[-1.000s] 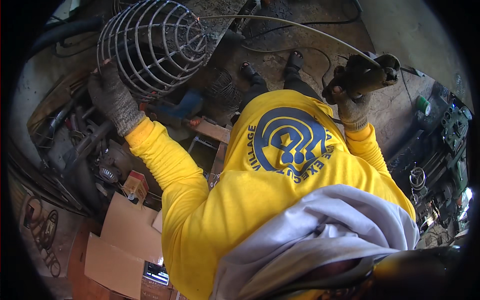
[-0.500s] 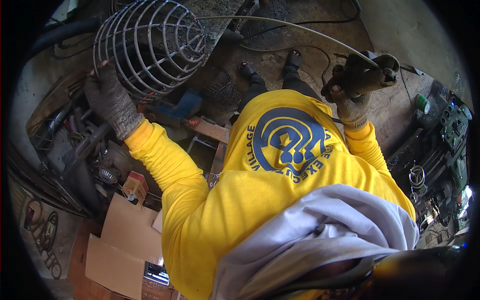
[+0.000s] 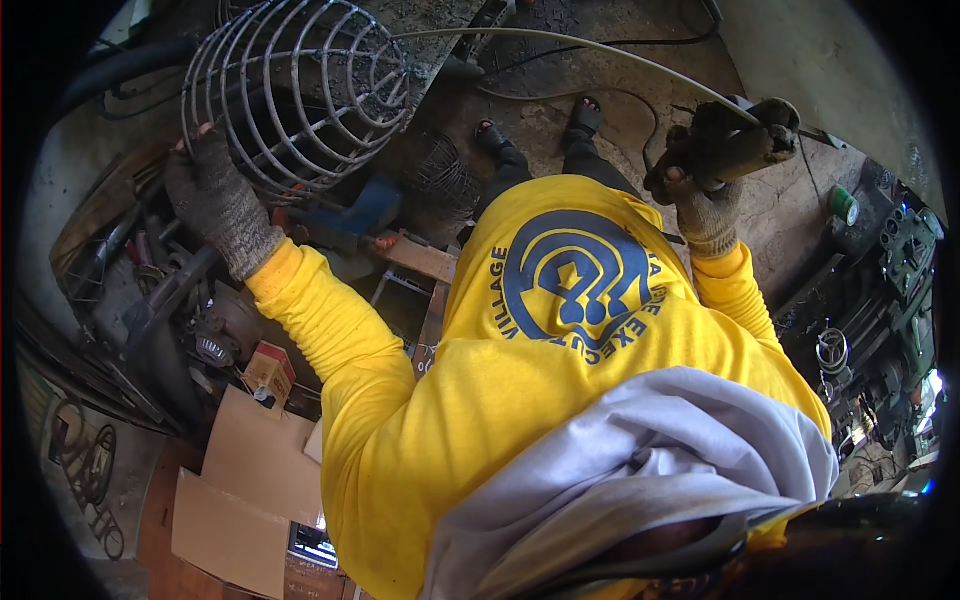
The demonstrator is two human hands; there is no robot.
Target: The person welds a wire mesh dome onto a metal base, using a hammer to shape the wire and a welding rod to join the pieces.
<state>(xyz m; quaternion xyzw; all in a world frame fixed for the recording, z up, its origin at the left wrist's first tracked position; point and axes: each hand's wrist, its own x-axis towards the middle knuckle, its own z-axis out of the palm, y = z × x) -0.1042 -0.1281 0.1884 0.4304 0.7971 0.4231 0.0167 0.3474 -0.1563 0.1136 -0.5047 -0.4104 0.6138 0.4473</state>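
A domed cage of welded grey metal rods (image 3: 299, 52) lies on its side at the upper left. My left hand (image 3: 222, 200), in a dark knitted fingerless glove, is closed on the cage's outer ring. On the right, my gloved right hand (image 3: 704, 212) grips a dark, worn electrode holder (image 3: 752, 142). A long, thin welding rod (image 3: 600, 53) runs from the holder across to the narrow end of the cage. Its far tip is at or very near the bars; whether it touches cannot be made out.
A dark metal work surface (image 3: 432, 50) extends under the cage. Below it are a blue tool (image 3: 370, 208) and a wire coil (image 3: 447, 175). Cardboard boxes (image 3: 235, 490) stand at lower left, machine parts (image 3: 905, 250) at right. A cable (image 3: 610, 92) crosses the floor near my feet.
My left hand and the cage have shifted slightly to the left. The right hand, holder and rod have hardly moved.
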